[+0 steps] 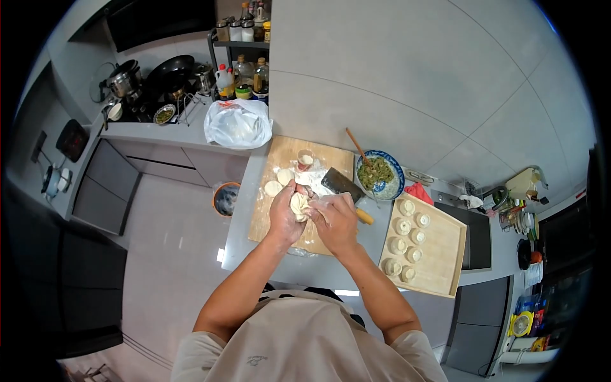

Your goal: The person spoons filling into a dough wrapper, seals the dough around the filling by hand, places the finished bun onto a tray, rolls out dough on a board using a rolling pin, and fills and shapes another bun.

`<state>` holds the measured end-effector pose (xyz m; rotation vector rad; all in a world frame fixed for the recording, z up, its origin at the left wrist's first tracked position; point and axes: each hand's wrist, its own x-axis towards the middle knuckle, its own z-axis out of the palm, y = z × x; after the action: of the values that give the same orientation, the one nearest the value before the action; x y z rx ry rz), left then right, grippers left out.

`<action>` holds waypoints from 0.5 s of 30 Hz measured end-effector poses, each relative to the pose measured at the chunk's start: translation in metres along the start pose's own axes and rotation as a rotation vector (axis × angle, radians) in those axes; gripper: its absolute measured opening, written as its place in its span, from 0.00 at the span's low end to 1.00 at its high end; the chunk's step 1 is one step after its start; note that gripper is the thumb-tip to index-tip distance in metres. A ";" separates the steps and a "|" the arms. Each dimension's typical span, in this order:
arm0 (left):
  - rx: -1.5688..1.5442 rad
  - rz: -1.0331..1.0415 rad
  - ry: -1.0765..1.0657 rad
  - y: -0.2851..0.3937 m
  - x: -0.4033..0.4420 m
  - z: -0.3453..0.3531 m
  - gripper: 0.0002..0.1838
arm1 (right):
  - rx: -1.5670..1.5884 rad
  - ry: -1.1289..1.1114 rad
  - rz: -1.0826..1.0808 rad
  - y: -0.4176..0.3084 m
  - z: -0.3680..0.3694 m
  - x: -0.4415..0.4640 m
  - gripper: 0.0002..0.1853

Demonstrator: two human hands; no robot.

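Note:
Over the floured wooden board [259,223], my left hand [283,213] cups a pleated bun [298,205]. The fingers of my right hand [337,223] pinch the bun's edge from the other side. Two flat dough rounds [272,188] lie on the board left of my hands, and a small cup [305,158] stands behind them. A dark cleaver blade [342,184] rests just beyond my right hand. The yellow handle of what looks like a rolling pin [365,216] sticks out to its right, the remainder hidden.
A blue-patterned bowl [400,184] of green filling [375,170] holds a wooden utensil [355,144]. On the right, a wooden tray [445,254] carries several shaped buns [398,245]. A white plastic bag [238,124] sits at the back left, above an orange-rimmed bin [214,198].

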<state>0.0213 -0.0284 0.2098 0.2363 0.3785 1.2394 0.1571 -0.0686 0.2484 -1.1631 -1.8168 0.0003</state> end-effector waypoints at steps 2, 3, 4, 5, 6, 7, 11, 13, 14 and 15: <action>0.060 0.019 -0.025 0.003 -0.003 0.006 0.17 | 0.000 -0.010 -0.062 0.006 -0.003 -0.001 0.14; 0.058 0.002 -0.031 0.005 -0.005 0.008 0.17 | 0.002 -0.026 -0.125 0.008 -0.005 0.001 0.15; 0.055 -0.013 -0.040 0.006 -0.006 0.011 0.17 | 0.003 -0.042 -0.189 0.009 -0.007 0.003 0.15; 0.055 -0.011 -0.044 0.008 -0.006 0.014 0.17 | 0.001 -0.040 -0.194 0.011 -0.008 0.005 0.15; 0.095 -0.002 -0.045 0.008 -0.007 0.017 0.17 | -0.004 -0.024 -0.195 0.011 -0.009 0.007 0.16; 0.136 0.006 -0.046 0.008 -0.008 0.020 0.17 | -0.009 -0.008 -0.196 0.011 -0.010 0.009 0.16; 0.232 -0.008 -0.017 0.012 -0.007 0.023 0.15 | -0.036 0.006 -0.221 0.008 -0.017 0.020 0.15; 0.325 -0.023 -0.074 0.012 -0.001 0.018 0.15 | 0.016 -0.002 -0.271 0.016 -0.015 0.019 0.16; 0.325 -0.022 -0.075 0.012 0.000 0.016 0.15 | 0.016 -0.001 -0.272 0.020 -0.014 0.018 0.16; 0.346 -0.027 -0.089 0.012 0.001 0.015 0.15 | 0.011 -0.005 -0.292 0.021 -0.013 0.018 0.16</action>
<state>0.0176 -0.0230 0.2277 0.5791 0.5163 1.1281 0.1792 -0.0506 0.2593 -0.8820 -1.9733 -0.1553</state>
